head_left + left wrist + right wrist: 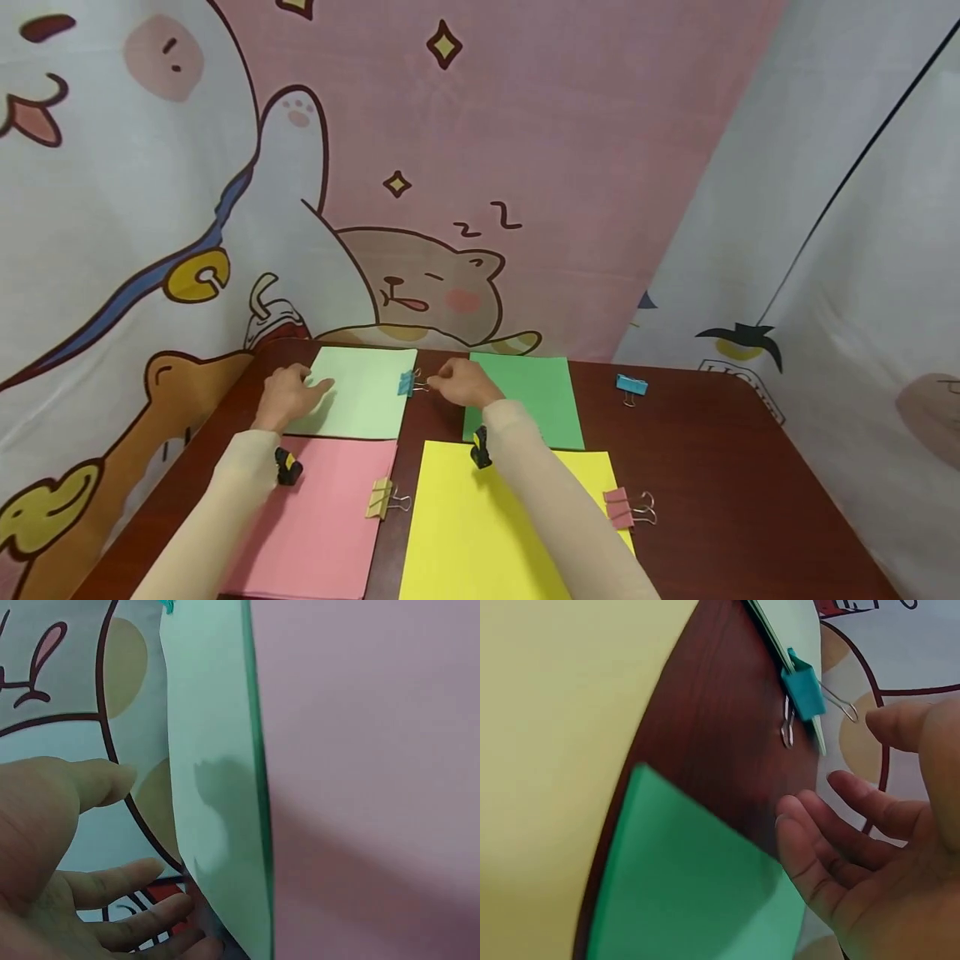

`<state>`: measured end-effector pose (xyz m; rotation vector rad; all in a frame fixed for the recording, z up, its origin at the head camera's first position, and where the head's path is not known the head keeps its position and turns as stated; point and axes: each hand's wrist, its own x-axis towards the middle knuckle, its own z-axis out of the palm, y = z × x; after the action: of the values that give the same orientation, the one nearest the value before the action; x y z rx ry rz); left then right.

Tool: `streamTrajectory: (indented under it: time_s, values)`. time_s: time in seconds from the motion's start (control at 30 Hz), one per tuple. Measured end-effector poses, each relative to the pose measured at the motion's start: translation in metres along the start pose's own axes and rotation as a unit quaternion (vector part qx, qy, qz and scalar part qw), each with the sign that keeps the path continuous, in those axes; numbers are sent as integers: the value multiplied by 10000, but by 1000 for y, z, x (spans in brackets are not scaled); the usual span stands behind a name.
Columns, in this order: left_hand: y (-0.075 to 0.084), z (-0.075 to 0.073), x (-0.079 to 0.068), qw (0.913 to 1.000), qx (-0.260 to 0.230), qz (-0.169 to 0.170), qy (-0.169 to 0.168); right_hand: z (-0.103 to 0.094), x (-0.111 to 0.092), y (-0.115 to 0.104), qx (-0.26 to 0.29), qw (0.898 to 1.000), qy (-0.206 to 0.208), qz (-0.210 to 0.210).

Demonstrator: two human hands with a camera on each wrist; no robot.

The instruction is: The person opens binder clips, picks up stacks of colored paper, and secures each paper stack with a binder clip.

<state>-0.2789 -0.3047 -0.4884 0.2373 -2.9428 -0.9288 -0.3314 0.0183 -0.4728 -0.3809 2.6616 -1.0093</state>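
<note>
A blue binder clip (406,383) grips the right edge of a light green paper stack (360,396), its wire handles spread apart. Just right of those handles is my right hand (467,383); in the right wrist view its fingers (799,847) are loosely bent, with a gap between them and the clip (804,694). My left hand (288,396) hovers by the left side of the light green stack, thumb and fingers spread and holding nothing. Part of a darker green paper stack (536,400) lies under my right hand and forearm.
Nearer on the brown table (720,483) lie a pink paper stack (322,525) with a yellow binder clip (378,498) and a yellow paper stack (465,533) with a pink binder clip (618,508). Another blue binder clip (632,384) lies loose at the back right. A printed curtain (570,167) hangs behind.
</note>
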Motion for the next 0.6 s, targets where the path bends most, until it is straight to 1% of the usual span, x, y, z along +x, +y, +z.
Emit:
streamTrajectory:
  time_s: [0.13,0.3,0.47,0.6]
  values:
    - [7,0,0,9997,-55,233,29,-12,-7,4,-177,9998,-32,-16]
    - [20,-1,-1,9987,-94,498,52,-30,-17,15,-257,9997,-41,-21]
    - [37,-2,-3,9981,-155,600,-59,-48,-26,33,-410,9991,-66,-22]
    - [50,-2,-6,9968,-190,753,-166,-64,-32,45,-449,9990,24,-34]
